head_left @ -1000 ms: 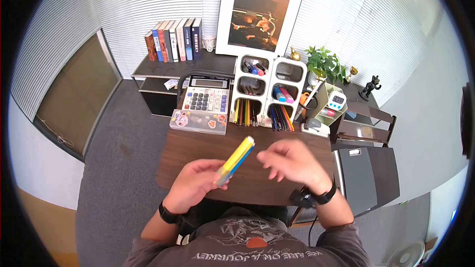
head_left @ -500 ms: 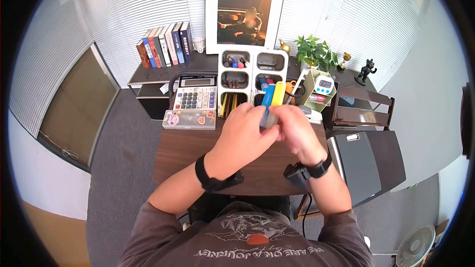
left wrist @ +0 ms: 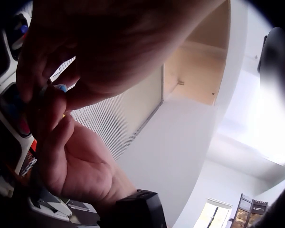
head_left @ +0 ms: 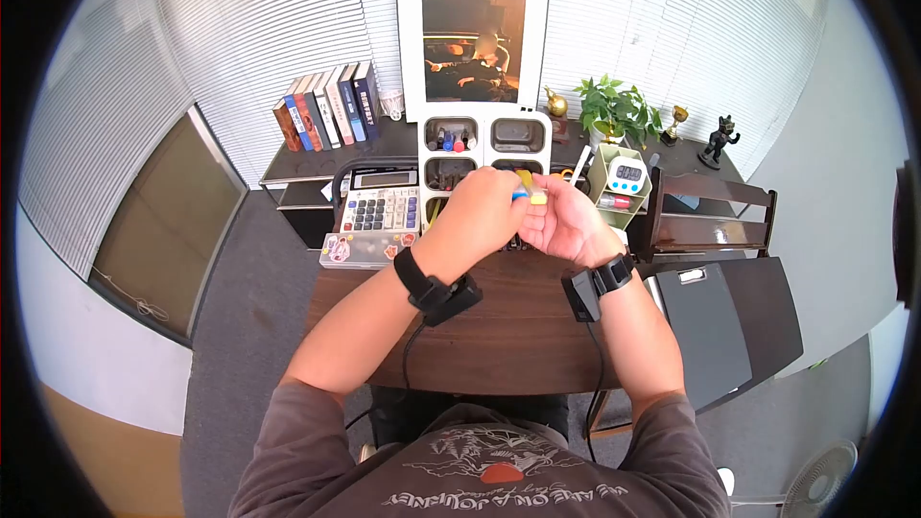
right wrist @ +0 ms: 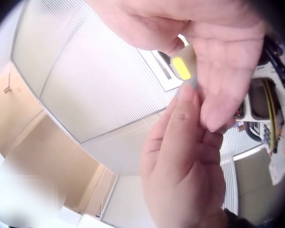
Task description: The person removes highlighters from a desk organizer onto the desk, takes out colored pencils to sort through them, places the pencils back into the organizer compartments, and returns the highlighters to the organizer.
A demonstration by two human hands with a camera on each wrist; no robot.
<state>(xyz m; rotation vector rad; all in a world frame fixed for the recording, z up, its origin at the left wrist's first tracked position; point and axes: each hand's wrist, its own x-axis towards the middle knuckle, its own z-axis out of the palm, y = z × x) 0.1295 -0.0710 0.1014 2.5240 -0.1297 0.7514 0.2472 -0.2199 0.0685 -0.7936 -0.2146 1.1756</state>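
Observation:
Both hands meet above the white pen organizer (head_left: 519, 133) at the back of the brown desk (head_left: 518, 326). My left hand (head_left: 484, 211) grips a yellow marker (head_left: 537, 198) and a blue marker (head_left: 519, 196) side by side. My right hand (head_left: 561, 223) pinches the yellow marker from the right. In the right wrist view the yellow marker's end (right wrist: 182, 68) sticks out between the left hand (right wrist: 218, 42) above and the right hand's fingers (right wrist: 180, 137) below. The left wrist view shows a blue tip (left wrist: 61, 88) between the two hands. Most of both markers is hidden by the hands.
A calculator (head_left: 381, 209) and a stickered clear case (head_left: 369, 249) sit left of the organizer. Books (head_left: 326, 105), a framed poster (head_left: 475, 29) and a plant (head_left: 619, 110) stand behind. A green holder with a timer (head_left: 626, 173) is at right, beside a black clipboard (head_left: 720, 326).
The left hand has carried the yellow and blue markers from the desk's front up to the organizer. The right hand has joined it and taken hold of the yellow marker.

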